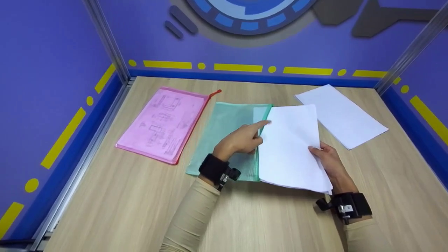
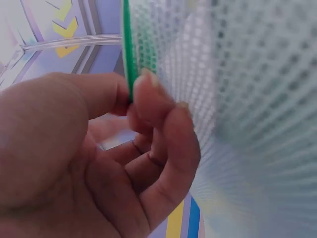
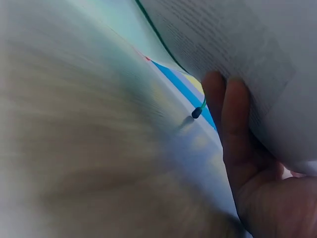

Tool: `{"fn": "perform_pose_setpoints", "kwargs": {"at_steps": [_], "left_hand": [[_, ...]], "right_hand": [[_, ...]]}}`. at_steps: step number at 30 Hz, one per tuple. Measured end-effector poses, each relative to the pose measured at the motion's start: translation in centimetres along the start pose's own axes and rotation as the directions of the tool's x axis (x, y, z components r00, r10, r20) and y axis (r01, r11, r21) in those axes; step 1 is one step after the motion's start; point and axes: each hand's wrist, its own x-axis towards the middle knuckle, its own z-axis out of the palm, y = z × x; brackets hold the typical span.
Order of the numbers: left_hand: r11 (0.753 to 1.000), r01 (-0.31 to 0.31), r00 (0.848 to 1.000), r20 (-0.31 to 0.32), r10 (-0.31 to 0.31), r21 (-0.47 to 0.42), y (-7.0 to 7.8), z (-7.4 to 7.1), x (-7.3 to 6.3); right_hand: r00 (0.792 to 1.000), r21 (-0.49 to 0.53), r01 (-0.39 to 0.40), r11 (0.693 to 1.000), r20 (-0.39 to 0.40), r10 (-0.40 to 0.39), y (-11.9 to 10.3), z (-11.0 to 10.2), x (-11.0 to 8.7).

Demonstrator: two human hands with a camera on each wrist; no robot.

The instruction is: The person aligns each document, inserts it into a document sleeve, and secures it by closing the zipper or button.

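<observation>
A green mesh zip pouch (image 1: 227, 120) lies on the table, its mouth toward the right. The left edge of a stack of white paper (image 1: 288, 147) is inside it, showing faintly through the mesh. My left hand (image 1: 241, 139) pinches the pouch's green rim, with the index finger extended over the paper; the left wrist view shows thumb and fingertips at the green edge (image 2: 127, 49). My right hand (image 1: 330, 161) grips the stack's right side, thumb on top and fingers below. Printed text shows on the stack's underside (image 3: 223, 44) in the right wrist view.
On the left lies a pink zip pouch (image 1: 164, 126) with printed sheets inside and a red pull (image 1: 215, 93) at its upper right corner. Another stack of white paper (image 1: 344, 117) is at the back right. Purple panels (image 1: 231, 52) stand behind and beside the table.
</observation>
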Motion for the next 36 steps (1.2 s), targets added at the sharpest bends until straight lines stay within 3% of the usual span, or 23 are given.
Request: {"fn": "perform_pose_setpoints", "kwargs": {"at_steps": [2, 5, 9, 13, 15, 18, 20, 24, 27, 36], "left_hand": [[1.0, -0.01, 1.0, -0.002, 0.01, 0.023, 0.1, 0.2, 0.0], [0.992, -0.019, 1.0, 0.003, 0.019, 0.125, 0.4, 0.7, 0.2], [0.968, 0.018, 0.998, 0.055, -0.033, 0.248, 0.8, 1.5, 0.4], [0.962, 0.046, 0.987, 0.135, -0.085, 0.268, 0.9, 2.1, 0.8], [0.966, 0.047, 0.986, 0.142, -0.086, 0.254, 0.9, 2.3, 0.9], [0.976, 0.06, 0.99, 0.111, -0.085, 0.209, 0.9, 2.3, 1.0], [0.979, 0.067, 0.993, 0.079, -0.083, 0.192, 0.9, 2.2, 1.1], [0.97, 0.058, 0.997, 0.027, -0.066, 0.234, 0.9, 2.1, 1.0], [0.963, 0.039, 0.999, -0.004, -0.04, 0.266, 0.9, 2.2, 1.1], [0.974, 0.0, 0.998, -0.06, 0.014, 0.226, 0.9, 3.1, 1.1]], "right_hand": [[1.0, -0.015, -0.002, 1.0, -0.012, 0.002, -0.2, 0.1, 0.0], [1.0, -0.056, -0.014, 0.998, -0.021, 0.012, -0.5, 0.2, -0.1], [0.998, -0.077, -0.055, 0.996, -0.02, 0.054, -0.6, 0.1, -0.1], [0.997, -0.052, -0.073, 0.996, -0.022, 0.072, -0.4, 0.5, -0.1], [0.998, -0.025, -0.061, 0.998, -0.023, 0.061, -0.3, 0.9, -0.3], [0.998, 0.025, -0.057, 0.998, 0.005, 0.057, -0.3, 1.5, -0.5], [0.996, 0.047, -0.064, 0.997, 0.064, 0.061, -0.3, 1.6, -0.6], [0.973, 0.034, -0.087, 0.996, 0.218, 0.077, -0.6, 0.9, -0.8], [0.958, -0.01, -0.075, 0.997, 0.277, 0.075, -0.7, 0.2, -0.8], [0.977, -0.023, -0.013, 1.0, 0.213, 0.018, -0.5, 1.4, -1.0]]}}
